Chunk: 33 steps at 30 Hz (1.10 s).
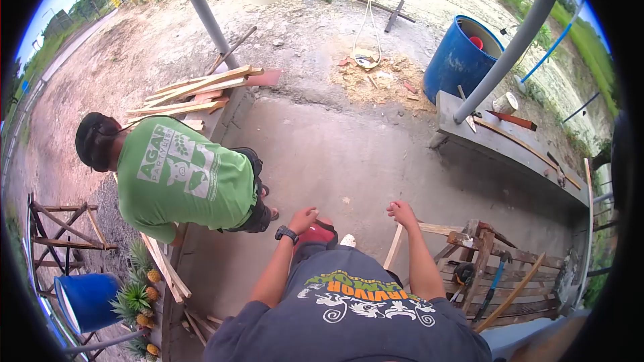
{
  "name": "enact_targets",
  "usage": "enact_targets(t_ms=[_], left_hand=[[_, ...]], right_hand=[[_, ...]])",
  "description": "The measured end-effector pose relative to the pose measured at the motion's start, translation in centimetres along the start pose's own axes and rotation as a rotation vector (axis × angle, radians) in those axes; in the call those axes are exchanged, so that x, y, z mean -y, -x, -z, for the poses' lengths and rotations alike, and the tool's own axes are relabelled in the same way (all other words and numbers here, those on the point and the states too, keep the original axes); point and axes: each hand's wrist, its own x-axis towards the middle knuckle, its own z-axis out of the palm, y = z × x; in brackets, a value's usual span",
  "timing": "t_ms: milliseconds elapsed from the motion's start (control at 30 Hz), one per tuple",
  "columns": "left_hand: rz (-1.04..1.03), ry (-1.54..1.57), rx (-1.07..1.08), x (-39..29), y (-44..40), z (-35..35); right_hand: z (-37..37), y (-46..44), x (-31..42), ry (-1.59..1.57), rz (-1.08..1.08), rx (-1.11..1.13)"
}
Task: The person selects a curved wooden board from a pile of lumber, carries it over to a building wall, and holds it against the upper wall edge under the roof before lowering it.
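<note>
Both hands are hanging over the concrete floor (322, 134). The left hand (303, 218) is curling loosely, its gap narrow, with nothing visible in it. The right hand (402, 213) is also half curling; whether anything small is sitting at its fingertips, cannot tell. A pale wood strip (394, 247) is lying nearest that hand, just off the left edge of the slatted bench (537, 291); contact with the forearm, cannot tell. Main hazard, in my judgement: a sleeve or wrist catching the strip and knocking it over, since its end is projecting into the open. On the bench, a blue-handled tool (495, 283) and a loose stick (515, 287) are leaning, the stick jutting past the near edge; a bump could be sending either sliding. Left side: a person in a green shirt (188, 174) is bending by the left ledge (231, 117), where boards (166, 268) are lying by the inner edge near pineapples (144, 295). Backing out without looking could be causing a collision, or a foot could be catching those board ends. Footing is partly hidden by the wearer's own body.
</note>
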Motion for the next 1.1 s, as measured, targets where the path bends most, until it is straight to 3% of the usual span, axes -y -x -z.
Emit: enact_targets(t_ms=[167,300,333,400,600,733,833,867,967,1100], left_hand=[[-0.019,-0.046,-0.077,-5.3,-10.7,2.6],[0.029,-0.09,-0.114,-8.5,-21.5,4.6],[0.061,-0.041,-0.154,-9.1,-23.8,5.0],[0.007,-0.258,-0.062,-11.3,-29.8,6.6],[-0.078,-0.241,-0.186,-18.4,-43.1,11.2],[-0.031,-0.212,-0.241,-24.1,-46.7,16.2],[0.007,-0.163,-0.283,-22.2,-50.7,17.7],[0.027,-0.185,-0.289,-21.2,-51.9,18.0],[0.119,-0.055,-0.393,-18.1,-54.8,18.9],[0.243,-0.046,-0.497,-15.3,-57.0,22.4]], right_hand=[[4.8,-9.1,4.7,-0.013,0.048,-0.025],[8.7,-18.4,3.2,0.109,-0.153,0.031],[9.6,-19.4,2.9,0.02,-0.181,0.02],[11.0,-20.6,2.7,-0.05,-0.348,-0.033],[14.7,-25.8,4.3,0.0,-0.594,0.094],[17.8,-35.8,4.9,0.01,-0.739,0.209],[20.4,-46.7,4.5,0.021,-0.844,0.341],[20.6,-49.9,6.7,0.023,-0.875,0.399],[19.2,-57.9,17.3,0.064,-0.566,0.209],[16.8,-69.5,31.8,0.236,-0.409,0.227]])
